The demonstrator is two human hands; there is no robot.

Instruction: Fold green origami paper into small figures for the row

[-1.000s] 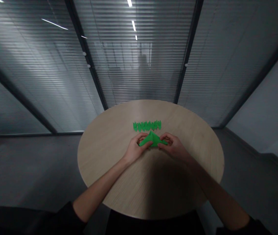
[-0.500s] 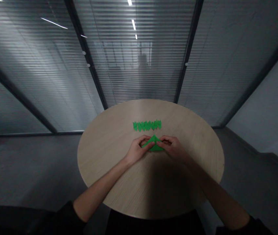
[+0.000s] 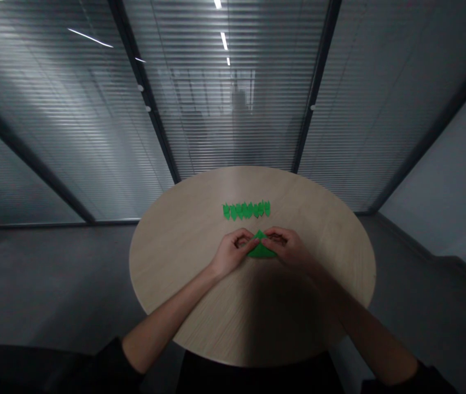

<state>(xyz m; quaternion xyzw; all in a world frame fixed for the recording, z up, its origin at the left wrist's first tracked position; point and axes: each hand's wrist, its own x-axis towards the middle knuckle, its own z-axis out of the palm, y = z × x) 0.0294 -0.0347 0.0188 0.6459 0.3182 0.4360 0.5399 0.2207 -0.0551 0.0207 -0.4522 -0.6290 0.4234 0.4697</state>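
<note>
A small green folded paper piece (image 3: 261, 249) lies on the round wooden table (image 3: 184, 257), pinched from both sides. My left hand (image 3: 232, 253) has its fingers curled on the paper's left edge. My right hand (image 3: 288, 249) is closed on its right edge. Only a triangular part of the paper shows between the fingers. Just beyond my hands, a row of several finished green folded pieces (image 3: 246, 210) stands on the table.
The table's far edge sits close to a glass wall with blinds and dark frames (image 3: 315, 87). Grey floor (image 3: 44, 284) surrounds the table on both sides.
My hands have drawn closer together and the green paper has been folded in from a wide triangle to a smaller one. The row of pieces has not moved.
</note>
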